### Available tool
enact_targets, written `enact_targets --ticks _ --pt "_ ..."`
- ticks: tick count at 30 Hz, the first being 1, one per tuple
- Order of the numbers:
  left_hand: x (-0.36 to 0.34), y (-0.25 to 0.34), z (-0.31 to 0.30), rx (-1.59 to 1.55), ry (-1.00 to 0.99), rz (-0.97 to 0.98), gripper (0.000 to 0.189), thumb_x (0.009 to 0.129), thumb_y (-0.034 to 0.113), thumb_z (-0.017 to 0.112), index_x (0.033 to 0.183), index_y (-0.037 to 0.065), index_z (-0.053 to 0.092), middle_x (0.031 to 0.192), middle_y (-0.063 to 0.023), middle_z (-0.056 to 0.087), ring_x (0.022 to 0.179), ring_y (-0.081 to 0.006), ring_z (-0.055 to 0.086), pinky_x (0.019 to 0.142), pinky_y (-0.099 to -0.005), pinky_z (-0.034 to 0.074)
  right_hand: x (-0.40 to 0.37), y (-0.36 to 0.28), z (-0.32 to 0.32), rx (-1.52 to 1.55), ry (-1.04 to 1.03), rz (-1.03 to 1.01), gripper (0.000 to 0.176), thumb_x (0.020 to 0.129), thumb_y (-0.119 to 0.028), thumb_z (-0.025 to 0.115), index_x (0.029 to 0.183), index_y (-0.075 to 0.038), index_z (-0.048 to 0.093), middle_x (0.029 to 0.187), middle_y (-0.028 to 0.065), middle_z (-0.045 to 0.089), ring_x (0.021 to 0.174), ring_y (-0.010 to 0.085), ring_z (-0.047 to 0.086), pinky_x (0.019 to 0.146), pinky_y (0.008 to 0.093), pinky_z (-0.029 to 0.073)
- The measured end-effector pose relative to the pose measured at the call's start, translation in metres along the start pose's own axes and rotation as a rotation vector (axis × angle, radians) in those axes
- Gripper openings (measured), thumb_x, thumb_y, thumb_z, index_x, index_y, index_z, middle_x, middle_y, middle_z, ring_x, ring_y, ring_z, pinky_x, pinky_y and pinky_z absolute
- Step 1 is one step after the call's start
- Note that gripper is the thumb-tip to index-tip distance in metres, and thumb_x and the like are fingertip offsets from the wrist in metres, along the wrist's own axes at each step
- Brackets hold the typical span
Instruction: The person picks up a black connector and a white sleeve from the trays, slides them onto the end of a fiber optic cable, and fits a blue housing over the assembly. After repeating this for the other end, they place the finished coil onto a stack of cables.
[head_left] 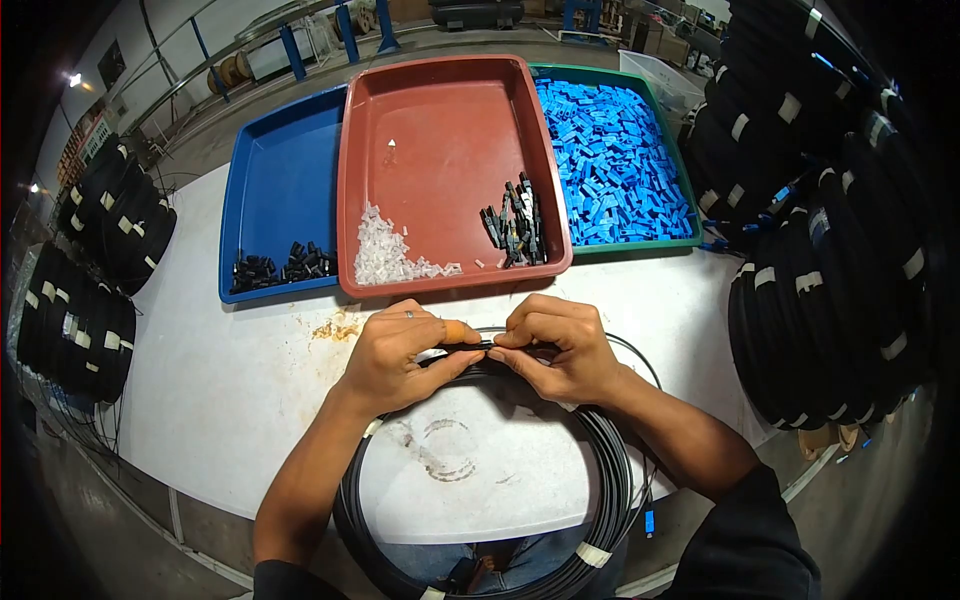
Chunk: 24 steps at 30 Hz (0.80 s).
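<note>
Both hands meet over a coil of black cable [612, 465] that lies at the table's front edge and overhangs it. My left hand [412, 350] is closed, pinching a small black piece [467, 347] at the cable's end. From the right, my right hand [557, 345] pinches the cable close beside it, its fingertips nearly touching the left ones. The fingers hide most of the joint between piece and cable. A blue connector [650, 523] hangs from a cable end at the coil's right.
Behind the hands stand a blue tray [285, 150] with black parts, a red tray [440, 120] with clear and black pieces, and a green tray [680, 170] full of blue connectors. Wrapped black coils [820, 300] are stacked right, more coils [75, 320] left.
</note>
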<state>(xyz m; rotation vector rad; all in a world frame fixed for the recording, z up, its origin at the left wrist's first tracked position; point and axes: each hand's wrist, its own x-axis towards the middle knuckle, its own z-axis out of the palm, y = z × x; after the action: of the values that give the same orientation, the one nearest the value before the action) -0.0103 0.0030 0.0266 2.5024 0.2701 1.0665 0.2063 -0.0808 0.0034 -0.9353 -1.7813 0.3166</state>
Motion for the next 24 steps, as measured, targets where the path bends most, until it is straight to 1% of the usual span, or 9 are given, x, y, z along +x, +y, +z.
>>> enact_targets --ticks 4,10,16,20,23,24 --pt "0.001 0.0013 -0.0012 0.013 -0.041 -0.038 0.02 0.077 0.012 0.087 0.092 0.005 0.077 0.083 -0.0052 0.077 0.065 -0.0163 0.068 0.068 -0.0307 0.046 0.0 -0.0014 -0.0004 0.006 -0.015 0.024 0.014 0.079 0.001 0.08 0.075 0.001 0.066 0.076 0.0095 0.064 0.062 0.0183 0.064 0.053 0.031 0.049" --pt "-0.0013 -0.0036 0.0022 0.049 -0.037 0.035 0.02 0.077 0.012 0.087 0.092 0.005 0.076 0.082 -0.0054 0.076 0.066 -0.0179 0.068 0.068 -0.0313 0.047 -0.0018 0.0007 -0.0008 0.006 -0.052 0.051 0.014 0.08 -0.001 0.079 0.078 0.001 0.066 0.076 0.0101 0.065 0.062 0.0205 0.064 0.054 0.0329 0.049" --pt "-0.0015 -0.0059 0.0031 0.088 -0.032 0.09 0.019 0.073 0.01 0.085 0.088 0.005 0.076 0.078 -0.0052 0.074 0.064 -0.0187 0.066 0.066 -0.0321 0.047 -0.0013 0.0 -0.0016 0.015 -0.096 0.089 0.014 0.082 -0.005 0.08 0.08 0.0 0.067 0.076 0.0114 0.068 0.065 0.0235 0.065 0.057 0.0352 0.05" --pt "0.0001 -0.0044 0.0025 0.099 -0.021 0.113 0.017 0.072 0.01 0.085 0.086 0.006 0.075 0.075 -0.004 0.073 0.062 -0.0182 0.064 0.065 -0.0317 0.046 -0.0005 -0.0017 -0.0014 0.029 -0.105 0.101 0.014 0.083 -0.005 0.08 0.08 0.0 0.067 0.075 0.0113 0.068 0.064 0.0235 0.065 0.057 0.0348 0.05" --pt "0.0001 -0.0035 0.0022 0.103 -0.008 0.112 0.016 0.073 0.01 0.084 0.086 0.007 0.075 0.074 -0.0034 0.072 0.061 -0.0175 0.063 0.065 -0.0313 0.045 -0.0001 -0.0033 -0.0025 0.02 -0.09 0.083 0.013 0.083 -0.006 0.08 0.082 0.0 0.068 0.077 0.0101 0.067 0.063 0.0234 0.064 0.057 0.0351 0.05" --pt "0.0003 -0.0032 0.0017 0.111 0.004 0.107 0.016 0.073 0.01 0.084 0.086 0.007 0.075 0.074 -0.0031 0.072 0.061 -0.0169 0.063 0.065 -0.031 0.044 0.0004 -0.0062 -0.0034 0.0 -0.091 0.086 0.012 0.083 -0.005 0.079 0.086 0.0 0.068 0.082 0.0105 0.066 0.065 0.0235 0.065 0.058 0.0354 0.051"
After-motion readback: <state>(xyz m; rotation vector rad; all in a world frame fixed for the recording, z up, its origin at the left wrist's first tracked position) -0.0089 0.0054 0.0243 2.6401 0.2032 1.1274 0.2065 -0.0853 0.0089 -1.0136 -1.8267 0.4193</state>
